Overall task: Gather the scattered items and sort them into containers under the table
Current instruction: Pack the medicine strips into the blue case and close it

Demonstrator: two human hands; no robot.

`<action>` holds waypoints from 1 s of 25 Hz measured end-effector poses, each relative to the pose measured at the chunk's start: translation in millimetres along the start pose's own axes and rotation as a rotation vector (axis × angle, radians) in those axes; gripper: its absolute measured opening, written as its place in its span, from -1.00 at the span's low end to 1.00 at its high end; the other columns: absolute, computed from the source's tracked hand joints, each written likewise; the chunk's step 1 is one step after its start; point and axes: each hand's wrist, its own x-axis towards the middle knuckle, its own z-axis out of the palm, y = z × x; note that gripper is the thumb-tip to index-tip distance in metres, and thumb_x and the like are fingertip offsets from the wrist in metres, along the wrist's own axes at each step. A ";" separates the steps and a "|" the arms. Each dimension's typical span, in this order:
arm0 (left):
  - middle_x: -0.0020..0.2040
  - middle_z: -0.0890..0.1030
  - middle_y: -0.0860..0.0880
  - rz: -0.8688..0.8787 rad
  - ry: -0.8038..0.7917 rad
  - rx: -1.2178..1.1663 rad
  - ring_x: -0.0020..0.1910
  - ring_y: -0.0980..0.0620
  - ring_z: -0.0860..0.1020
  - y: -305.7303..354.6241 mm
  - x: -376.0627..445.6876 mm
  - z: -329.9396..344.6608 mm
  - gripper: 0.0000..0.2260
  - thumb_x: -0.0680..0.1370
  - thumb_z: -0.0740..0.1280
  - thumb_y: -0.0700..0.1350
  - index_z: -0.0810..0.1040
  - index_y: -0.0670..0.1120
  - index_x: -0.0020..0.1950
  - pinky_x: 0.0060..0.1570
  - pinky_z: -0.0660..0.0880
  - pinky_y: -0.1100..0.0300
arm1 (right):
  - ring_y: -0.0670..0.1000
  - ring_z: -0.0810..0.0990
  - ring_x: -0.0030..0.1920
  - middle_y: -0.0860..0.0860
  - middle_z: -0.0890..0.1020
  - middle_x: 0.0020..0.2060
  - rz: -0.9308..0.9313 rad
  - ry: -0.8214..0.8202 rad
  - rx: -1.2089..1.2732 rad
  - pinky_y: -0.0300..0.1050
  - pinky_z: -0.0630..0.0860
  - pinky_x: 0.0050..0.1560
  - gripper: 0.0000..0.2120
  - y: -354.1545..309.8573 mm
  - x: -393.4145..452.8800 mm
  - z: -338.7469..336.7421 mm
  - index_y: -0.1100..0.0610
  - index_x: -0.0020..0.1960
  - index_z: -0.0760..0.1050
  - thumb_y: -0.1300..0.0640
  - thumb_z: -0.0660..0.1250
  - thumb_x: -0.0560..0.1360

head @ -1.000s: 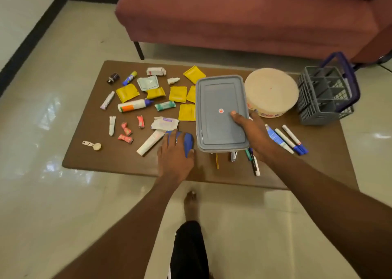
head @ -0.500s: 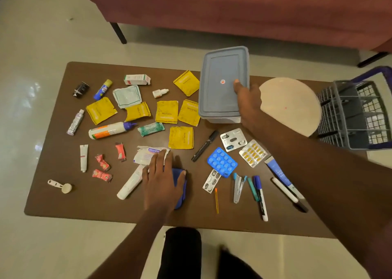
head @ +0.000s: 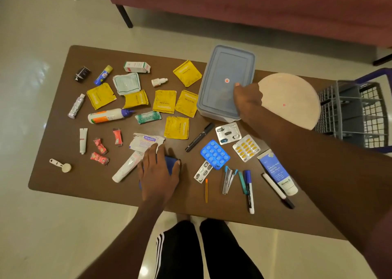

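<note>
A grey rectangular lidded plastic box [head: 224, 83] is held at the desk's twelve o'clock edge by the right hand [head: 247, 99], whose fingers [head: 237, 84] are curled over the lid's three o'clock rim and clamped on it; whether its base has met the brown wooden desk [head: 63, 185] cannot be told. The left hand [head: 159, 172] lies flat, fingers spread and fairly straight, pressed on a small blue object [head: 170, 164] near the six o'clock edge. The box is best lowered level into the bare patch between the yellow tea sachets [head: 164, 101] at its nine o'clock and the round beige lidded tub [head: 292, 100] at its three o'clock, so nothing is pinned beneath; the silver pill strip [head: 228, 132] just at its six o'clock should be watched. Release is judged sound only once the base sits flat
</note>
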 end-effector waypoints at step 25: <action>0.18 0.62 -0.10 -0.501 -0.127 -0.912 0.15 -0.07 0.61 -77.6 -45.9 10.9 -0.67 0.60 0.29 0.06 0.51 -0.09 0.30 0.20 0.57 -0.14 | 0.11 0.32 0.52 0.09 0.31 0.54 -0.182 -0.430 -0.100 0.10 0.36 0.48 0.00 147.6 -248.4 143.8 0.08 0.64 0.14 -0.24 0.55 0.39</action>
